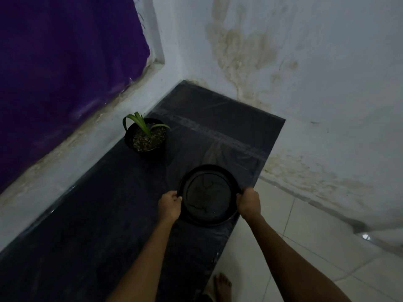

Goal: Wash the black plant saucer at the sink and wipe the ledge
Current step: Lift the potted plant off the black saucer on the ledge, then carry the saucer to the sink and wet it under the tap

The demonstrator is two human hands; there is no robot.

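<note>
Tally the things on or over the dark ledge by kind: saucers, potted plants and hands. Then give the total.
black saucer: 1
potted plant: 1
hands: 2, left hand and right hand, each gripping the saucer's rim
Total: 4

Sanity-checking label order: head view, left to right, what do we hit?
purple curtain → potted plant → left hand → black saucer → right hand → stained wall
</note>
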